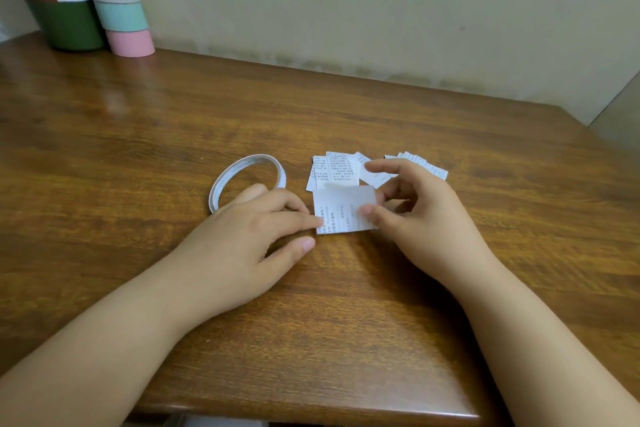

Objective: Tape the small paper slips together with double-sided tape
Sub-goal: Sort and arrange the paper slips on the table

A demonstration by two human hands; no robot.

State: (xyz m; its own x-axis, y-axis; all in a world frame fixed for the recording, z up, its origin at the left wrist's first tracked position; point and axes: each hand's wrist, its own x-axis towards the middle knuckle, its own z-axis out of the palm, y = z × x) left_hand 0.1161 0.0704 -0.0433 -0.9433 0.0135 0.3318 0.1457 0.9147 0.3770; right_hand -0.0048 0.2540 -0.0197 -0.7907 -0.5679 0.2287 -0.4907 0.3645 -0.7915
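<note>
The paper slip (343, 210) being worked on lies on the worktop (346, 340) near its middle, printed side up, with what looks like a strip of tape along its far edge, though the blur there makes that uncertain. The left hand (242, 239) presses straight fingertips on the slip's left edge, pinning it flat. The right hand (415, 215) pinches the slip's right side between thumb and a curled finger, its index finger raised over the loose pieces beyond.

The slip is thin, light and floppy, so it will probably slide or lift at a breath and crease if squeezed hard. It is best held by an edge or corner with one hand pinning it, keeping fingers off any sticky strip.

Just behind it, touching or slightly overlapped, a small pile of printed slips (334, 168) fans out, and a second cluster (424, 165) lies to the right, partly hidden by the right hand. These loose pieces sit close enough to snag on exposed adhesive. The roll of double-sided tape (247, 180) lies flat to the left, just beyond the left hand's knuckles, within easy reach. At the far left corner, well apart, a dark green canister (65, 14) and a stack of pastel tape rolls (117, 3) stand against the wall (381, 3), out of the way.
</note>
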